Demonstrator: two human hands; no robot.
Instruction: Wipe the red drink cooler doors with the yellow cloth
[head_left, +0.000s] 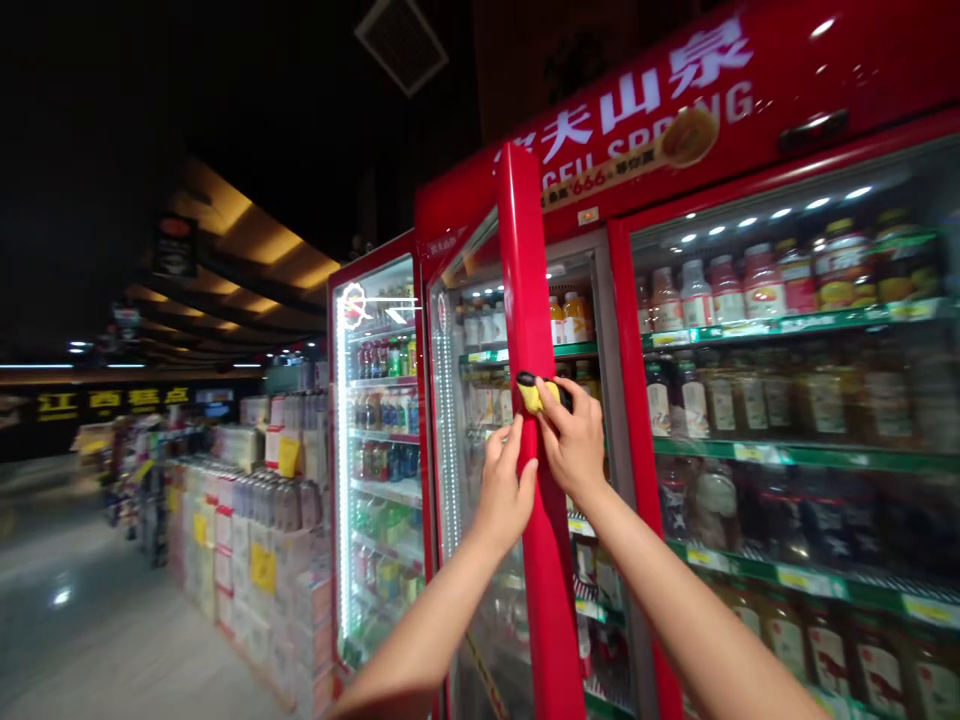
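Note:
A red-framed glass door (pixel 523 270) of a drinks fridge stands ajar, its edge facing me. My right hand (pixel 576 440) holds a small yellow and black object (pixel 531 394) against the upper middle of that edge, fingers closed round it. Lower and to the left, my left hand (pixel 507 490) touches the glass side of the door frame, with its thumb apart from the fingers and nothing visible in it. What the yellow and black object is cannot be made out.
To the right, a closed fridge door (pixel 628 420) shows shelves of bottles. Another lit fridge (pixel 382 400) stands left of the open door. Stacked boxed drinks (pixel 255 560) line the floor at the left. A red sign panel (pixel 780 90) runs overhead.

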